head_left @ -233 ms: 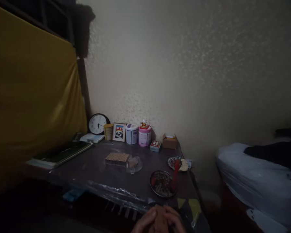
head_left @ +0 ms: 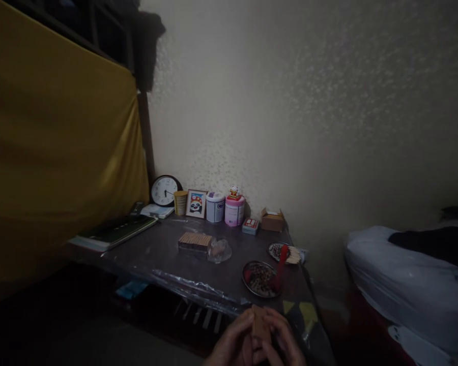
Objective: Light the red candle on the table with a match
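At the front edge of the table, my left hand [head_left: 232,339] and my right hand [head_left: 283,336] both have their fingers closed round a small flat brown box [head_left: 260,325]. Its exact kind is hard to tell in the dim light. Just beyond my hands lies a round metal plate [head_left: 248,287] of small mixed pieces with a red spoon [head_left: 280,267] on it. To the left, a row of thin brown boxes [head_left: 195,241] stands packed side by side, and a clear plastic bag [head_left: 221,251] with something brown inside touches its right end.
A second plate [head_left: 277,250] with pale sticks [head_left: 293,255] is near the right edge. Along the wall stand a clock [head_left: 165,190], a picture frame [head_left: 196,204], two tins, a small tin box [head_left: 250,226] and an open carton [head_left: 272,221]. Dark books [head_left: 118,231] lie left.
My hands and the brown box have come up a little into view, and more of the fingers shows. The whole view has shifted slightly, with the table things now further right and higher.
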A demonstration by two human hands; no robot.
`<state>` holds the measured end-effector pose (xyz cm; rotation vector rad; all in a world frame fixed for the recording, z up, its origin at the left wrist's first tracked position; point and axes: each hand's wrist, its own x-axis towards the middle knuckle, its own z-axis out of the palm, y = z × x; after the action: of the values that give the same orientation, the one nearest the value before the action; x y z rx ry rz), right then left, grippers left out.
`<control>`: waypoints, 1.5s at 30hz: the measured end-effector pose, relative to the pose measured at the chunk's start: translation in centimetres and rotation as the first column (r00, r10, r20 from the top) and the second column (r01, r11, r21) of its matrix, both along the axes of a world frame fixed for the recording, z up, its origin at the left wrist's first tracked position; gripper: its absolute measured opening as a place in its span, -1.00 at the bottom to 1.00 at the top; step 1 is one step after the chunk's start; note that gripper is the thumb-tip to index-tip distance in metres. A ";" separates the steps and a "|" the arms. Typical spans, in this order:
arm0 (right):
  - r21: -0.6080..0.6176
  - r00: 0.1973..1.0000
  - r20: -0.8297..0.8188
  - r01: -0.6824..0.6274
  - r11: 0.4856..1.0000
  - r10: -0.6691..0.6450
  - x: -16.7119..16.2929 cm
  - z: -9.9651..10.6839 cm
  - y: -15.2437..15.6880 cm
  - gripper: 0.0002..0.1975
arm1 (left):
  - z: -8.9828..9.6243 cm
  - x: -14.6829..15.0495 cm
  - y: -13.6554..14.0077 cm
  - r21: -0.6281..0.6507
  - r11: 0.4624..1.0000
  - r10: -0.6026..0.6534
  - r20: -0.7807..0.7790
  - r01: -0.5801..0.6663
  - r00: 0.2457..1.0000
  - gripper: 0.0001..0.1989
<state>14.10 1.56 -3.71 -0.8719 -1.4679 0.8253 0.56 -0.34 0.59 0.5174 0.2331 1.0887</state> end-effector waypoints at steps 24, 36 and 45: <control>-0.117 0.993 -0.003 -0.119 0.986 0.120 -0.5 3.0 -1.3 -0.66 | -1.0 0.3 0.5 -0.053 0.994 0.093 0.030 -0.091 0.995 -0.76; -0.106 0.999 0.042 -0.007 0.994 0.012 -0.4 3.3 -1.7 -0.65 | -0.6 0.7 0.1 -0.009 0.998 0.059 -0.007 -0.059 0.998 -0.76; -0.165 0.998 0.054 -0.005 0.986 0.014 -0.2 3.4 -1.6 -0.65 | -1.0 0.8 0.3 -0.018 0.998 0.058 -0.008 -0.058 0.998 -0.78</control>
<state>13.95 -0.07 -0.35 -1.0187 -1.4672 0.9461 1.40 -0.09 -0.43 0.5009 0.2661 1.1399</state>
